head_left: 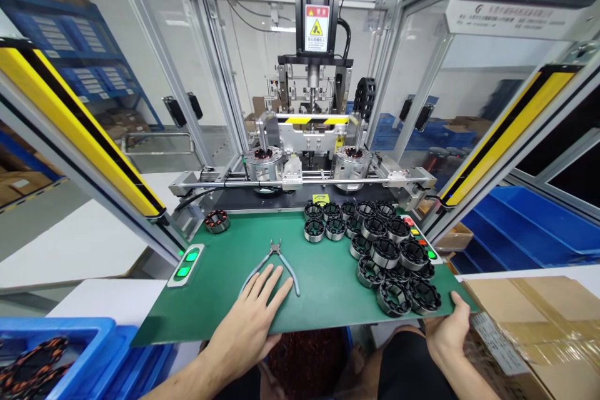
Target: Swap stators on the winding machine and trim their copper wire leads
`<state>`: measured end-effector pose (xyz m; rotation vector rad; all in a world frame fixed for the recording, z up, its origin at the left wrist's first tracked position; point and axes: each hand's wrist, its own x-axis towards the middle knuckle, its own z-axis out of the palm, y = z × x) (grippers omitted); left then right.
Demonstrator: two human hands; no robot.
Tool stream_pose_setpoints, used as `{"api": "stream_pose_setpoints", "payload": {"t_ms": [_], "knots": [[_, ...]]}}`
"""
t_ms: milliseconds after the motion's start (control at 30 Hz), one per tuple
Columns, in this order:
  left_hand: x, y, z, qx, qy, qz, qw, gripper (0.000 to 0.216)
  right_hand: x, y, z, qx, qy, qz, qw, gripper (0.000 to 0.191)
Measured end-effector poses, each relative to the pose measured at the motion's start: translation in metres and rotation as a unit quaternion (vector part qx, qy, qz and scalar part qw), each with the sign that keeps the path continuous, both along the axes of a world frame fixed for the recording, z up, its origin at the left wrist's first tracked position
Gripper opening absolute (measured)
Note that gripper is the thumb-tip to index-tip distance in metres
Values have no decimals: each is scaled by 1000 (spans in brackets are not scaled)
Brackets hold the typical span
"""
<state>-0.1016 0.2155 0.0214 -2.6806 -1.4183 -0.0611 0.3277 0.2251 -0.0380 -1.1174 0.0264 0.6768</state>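
Observation:
My left hand lies flat on the green mat, fingers stretched out and apart, its fingertips touching the handles of a small pair of cutting pliers. At the mat's front right corner, my right hand curls its thumb over the mat's edge, just in front of several round black-and-silver stator rings crowded on the right side. A single stator wound with copper sits at the mat's far left.
Behind the mat stands a press machine with two round fixtures and yellow light-curtain posts either side. Green lit buttons sit at the left. A blue bin is lower left, a cardboard box lower right.

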Motion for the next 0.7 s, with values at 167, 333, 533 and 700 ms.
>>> {"api": "stream_pose_setpoints", "payload": {"t_ms": [167, 333, 533, 700], "knots": [[0, 0, 0, -6, -1, 2, 1000, 101, 0, 0, 0, -4, -2, -1, 1000, 40], [1, 0, 1, -5, 4, 3, 1000, 100, -4, 1, 7, 0, 9, -6, 1000, 38], [2, 0, 0, -7, 6, 4, 1000, 99, -5, 0, 8, 1, 7, -3, 1000, 38], [1, 0, 0, -21, 7, 8, 1000, 100, -1, 0, 2, 1, -23, 9, 1000, 42]]}}
